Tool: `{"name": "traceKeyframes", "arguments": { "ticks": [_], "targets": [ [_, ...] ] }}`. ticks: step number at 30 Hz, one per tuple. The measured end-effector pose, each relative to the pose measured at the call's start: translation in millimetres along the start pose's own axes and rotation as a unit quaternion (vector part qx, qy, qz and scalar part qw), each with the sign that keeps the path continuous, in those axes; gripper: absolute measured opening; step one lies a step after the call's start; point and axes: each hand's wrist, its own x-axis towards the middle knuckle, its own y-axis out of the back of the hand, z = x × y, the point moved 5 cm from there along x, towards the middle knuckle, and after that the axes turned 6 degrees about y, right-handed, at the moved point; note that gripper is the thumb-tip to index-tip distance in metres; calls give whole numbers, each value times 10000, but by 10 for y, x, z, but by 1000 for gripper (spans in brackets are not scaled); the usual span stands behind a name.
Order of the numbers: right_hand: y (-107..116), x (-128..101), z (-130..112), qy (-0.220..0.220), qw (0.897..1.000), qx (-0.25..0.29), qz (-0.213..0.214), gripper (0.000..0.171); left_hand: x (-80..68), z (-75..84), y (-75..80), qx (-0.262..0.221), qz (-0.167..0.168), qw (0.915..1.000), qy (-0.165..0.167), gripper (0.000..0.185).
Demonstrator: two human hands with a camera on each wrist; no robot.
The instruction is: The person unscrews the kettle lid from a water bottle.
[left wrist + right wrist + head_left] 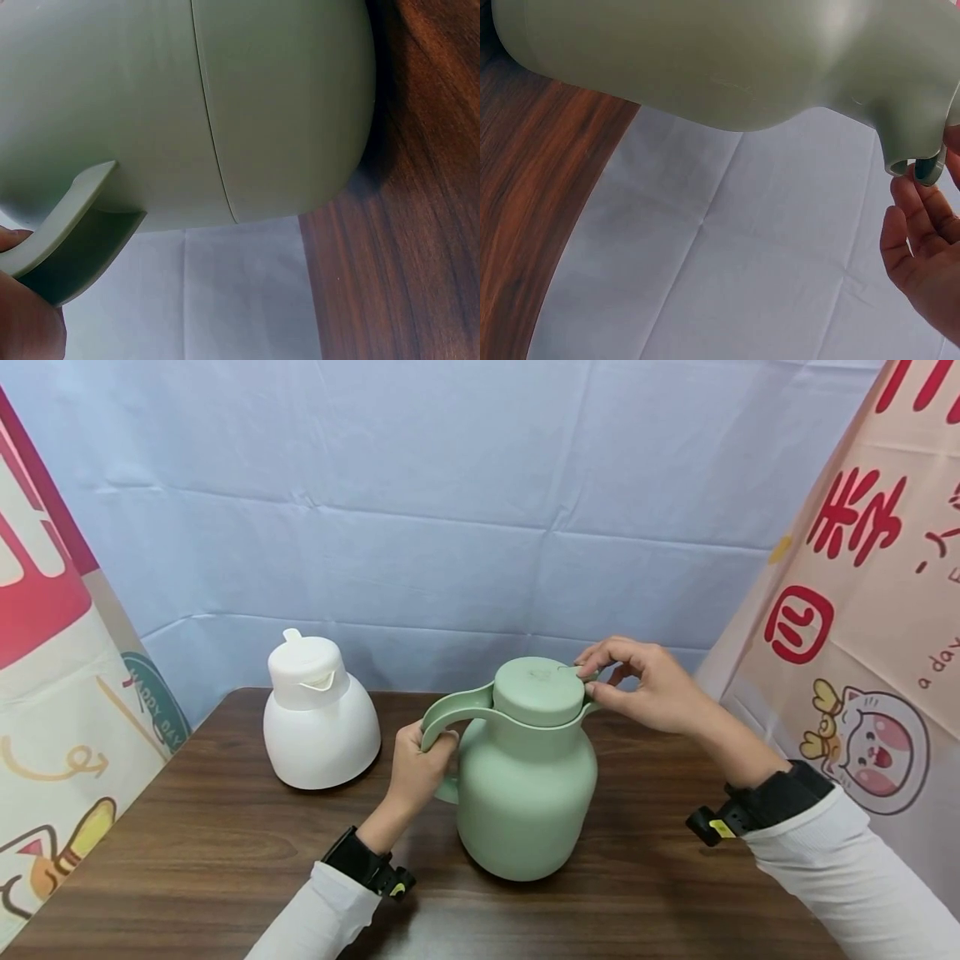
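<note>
Diffuse light is filling the head view; the wrist views are appearing dimmer, shadow darkening the bench (420, 225) beside the green jug (187, 97).

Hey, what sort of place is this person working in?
Possibly a makeshift recording booth, though nothing beyond it shows: a creased, pale blue cloth backdrop hangs behind a dark brown wood-grain table, with colourful cartoon-printed cloths on both sides.

From up high, the head view faces forward and down over the table (225, 835) and green jug (525, 793); the left wrist view crowds the handle (60, 225), the right looks past the spout (911, 139) up close (both tipped sideways), sharing jug, table and pale cloth (705, 285).
</note>
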Motion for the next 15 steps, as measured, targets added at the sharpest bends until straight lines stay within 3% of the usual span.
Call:
{"name": "traceKeyframes", "arguments": {
  "ticks": [15],
  "targets": [
    [63,24,-8,-465,9907,27,-1281,31,-2,10,-3,19,5,10000,-90,41]
  ]
}}
